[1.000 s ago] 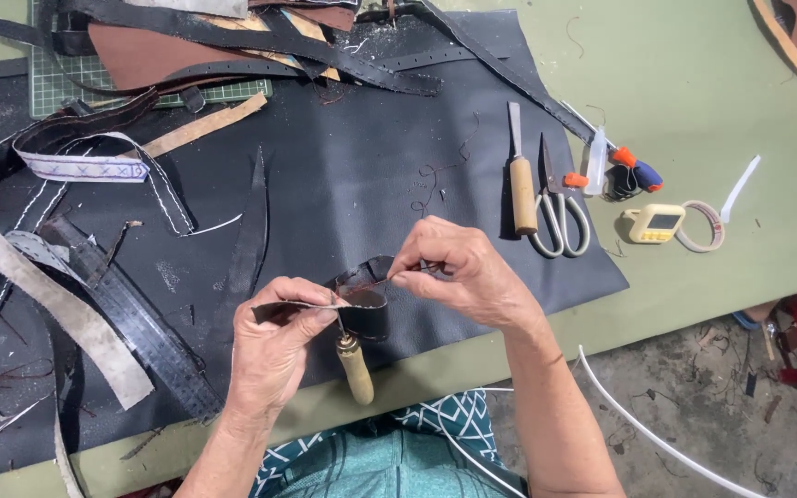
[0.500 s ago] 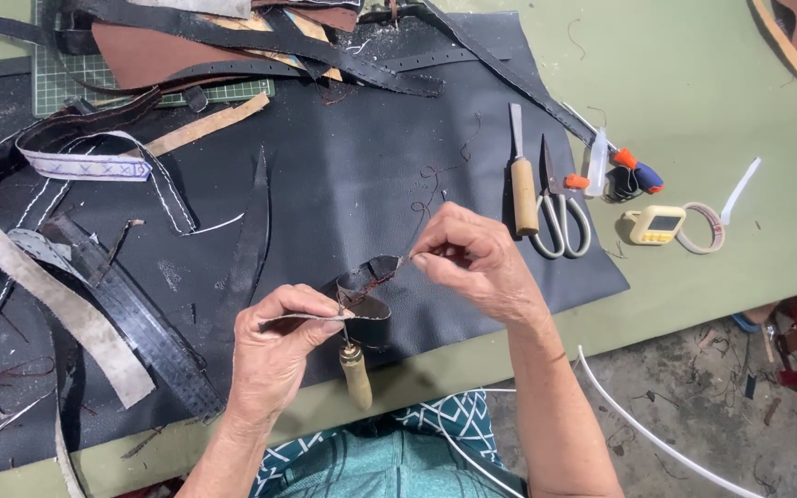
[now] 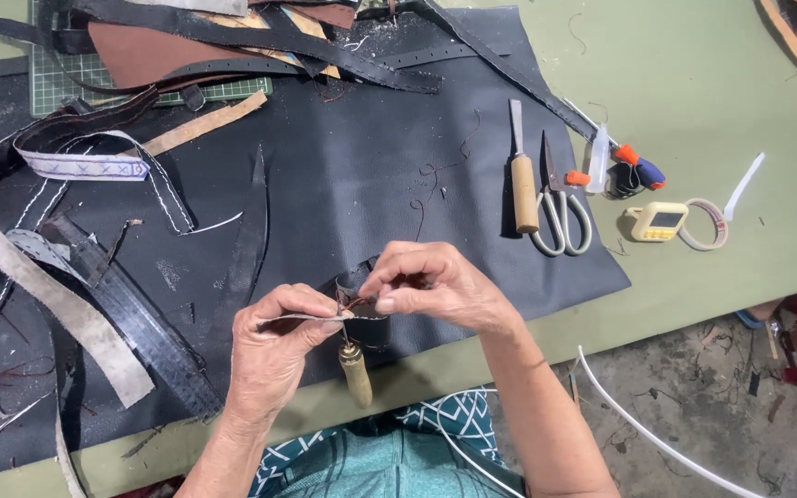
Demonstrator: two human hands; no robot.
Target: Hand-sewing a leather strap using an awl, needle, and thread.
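Observation:
My left hand (image 3: pixel 274 355) pinches a small dark leather piece (image 3: pixel 362 314) low in the middle of the view, and a wooden-handled awl (image 3: pixel 355 372) hangs below that hand, its point up at the leather. My right hand (image 3: pixel 435 288) meets the left one, its fingertips closed on a thin brown thread (image 3: pixel 350 301) at the leather piece. Both hands hover just above a large black leather sheet (image 3: pixel 352 175) spread on the green table (image 3: pixel 712 83).
Right of the sheet lie a wooden-handled chisel (image 3: pixel 522 180), scissors (image 3: pixel 560 207), a small yellow device (image 3: pixel 657 221) and a tape roll (image 3: pixel 705 226). Leather straps and scraps (image 3: pixel 94 304) crowd the left side, and a green cutting mat (image 3: pixel 66 78) sits far left. A white cord (image 3: pixel 657 438) hangs below the table edge.
My right hand had lifted up and to the right with the thread; now it has come back down against my left hand and the leather piece.

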